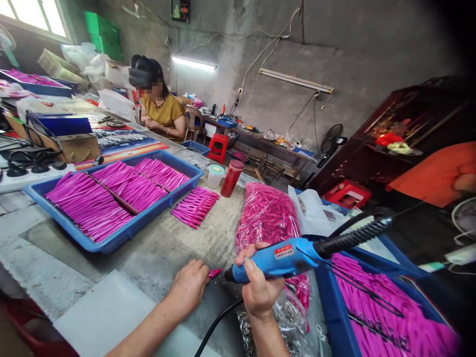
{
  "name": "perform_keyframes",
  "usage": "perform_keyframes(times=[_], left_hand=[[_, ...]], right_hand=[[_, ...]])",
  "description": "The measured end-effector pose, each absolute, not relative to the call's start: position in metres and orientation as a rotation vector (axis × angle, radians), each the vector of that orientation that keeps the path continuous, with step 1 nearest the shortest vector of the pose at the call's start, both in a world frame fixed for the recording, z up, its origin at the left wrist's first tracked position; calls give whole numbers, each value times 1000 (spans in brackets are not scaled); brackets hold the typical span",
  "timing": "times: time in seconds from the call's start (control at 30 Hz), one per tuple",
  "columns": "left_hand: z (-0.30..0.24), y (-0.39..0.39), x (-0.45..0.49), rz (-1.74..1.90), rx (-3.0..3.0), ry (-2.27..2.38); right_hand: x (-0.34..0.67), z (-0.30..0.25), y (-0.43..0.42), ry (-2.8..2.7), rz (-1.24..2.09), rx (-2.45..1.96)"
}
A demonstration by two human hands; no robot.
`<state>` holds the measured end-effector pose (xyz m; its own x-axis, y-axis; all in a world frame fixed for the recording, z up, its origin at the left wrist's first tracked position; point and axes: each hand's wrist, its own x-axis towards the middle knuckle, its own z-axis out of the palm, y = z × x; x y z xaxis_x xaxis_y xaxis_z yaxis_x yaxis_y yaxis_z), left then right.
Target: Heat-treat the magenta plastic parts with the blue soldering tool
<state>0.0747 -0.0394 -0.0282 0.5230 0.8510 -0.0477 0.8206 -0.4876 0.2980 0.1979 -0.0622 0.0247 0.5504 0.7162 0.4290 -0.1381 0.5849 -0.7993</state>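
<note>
My right hand (258,285) is wrapped round a blue electric screwdriver (286,258) with a black cable end, its tip pointing left. My left hand (189,287) is closed on a small pink piece (214,272), held right at the tool's tip just above the grey table (55,277). Behind my right hand lies a clear bag of pink parts (266,215).
A blue tray (111,240) of pink sticks sits at the left, a loose row of pink sticks (195,206) beside it. Another blue tray (330,302) of pink sticks is at the right. A red flask (231,178) and white cup (215,176) stand behind. A seated person (161,109) works at the far table.
</note>
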Motion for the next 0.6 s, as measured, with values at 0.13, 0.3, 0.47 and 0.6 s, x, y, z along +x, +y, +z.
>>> perform_keyframes(times=[0.13, 0.3, 0.47, 0.6], left_hand=[[-25, -43, 76, 109, 2528, 1309], [-25, -45, 79, 52, 2567, 1275], [-32, -44, 79, 88, 2612, 1262], [-35, -45, 79, 149, 2642, 1231]], right_hand=[[207, 25, -73, -780, 573, -799], [213, 18, -79, -742, 555, -827], [215, 15, -81, -728, 553, -835], [217, 14, -82, -718, 552, -853]])
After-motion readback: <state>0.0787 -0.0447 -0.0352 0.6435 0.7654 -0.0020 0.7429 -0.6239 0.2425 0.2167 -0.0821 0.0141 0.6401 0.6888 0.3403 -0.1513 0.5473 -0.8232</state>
